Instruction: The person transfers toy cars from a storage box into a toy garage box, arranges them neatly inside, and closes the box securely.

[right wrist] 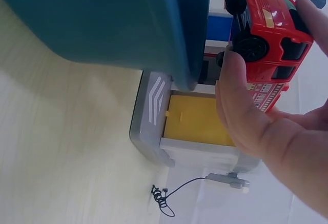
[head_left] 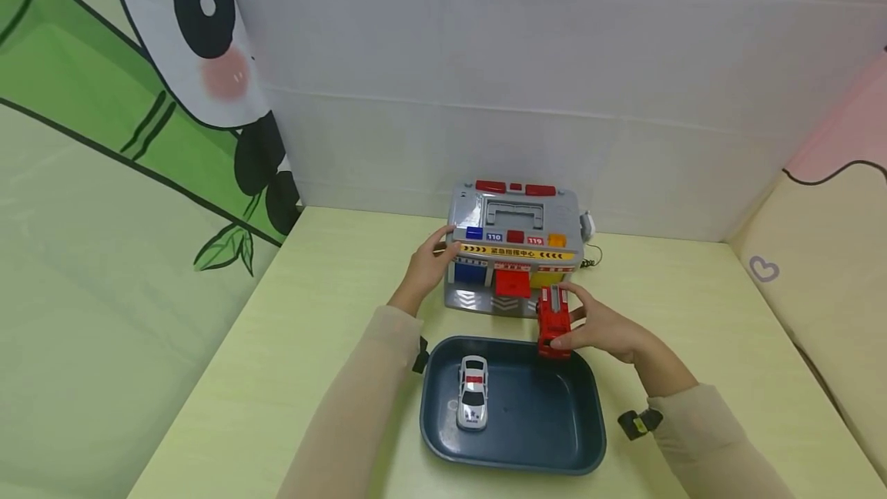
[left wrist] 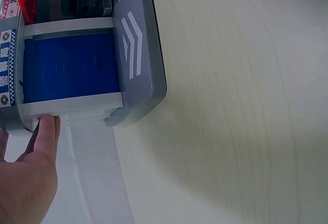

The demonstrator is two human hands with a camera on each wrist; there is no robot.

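Slanting across the fabric at far left, a printed bamboo stalk point(head_left: 83, 75) carried thick black outlines. Next came the pale, faintly wood-grained table point(head_left: 333, 291). The left hand point(head_left: 424, 272) pressed straight fingers, spread from the thumb, against the left side of a boxy grey plastic toy station point(head_left: 564, 214). The station's front bore a flat blue shutter point(left wrist: 72, 67), then a translucent red flap point(head_left: 513, 283) jutting outward, then a yellow shutter point(right wrist: 197, 116). Nearer, a glossy white toy car point(head_left: 473, 410) lay in the left part of a dark blue, round-cornered tray point(head_left: 533, 430). The shiny red toy truck point(head_left: 554, 322), with chunky black wheels, was over the tray's far right rim, pinched between the thumb and fingers of the right hand point(head_left: 603, 329). A thin black cord point(right wrist: 159, 197) curled beside the station's right end. Farthest right, a purple heart outline point(head_left: 764, 269) decorated the cream-coloured side cloth.
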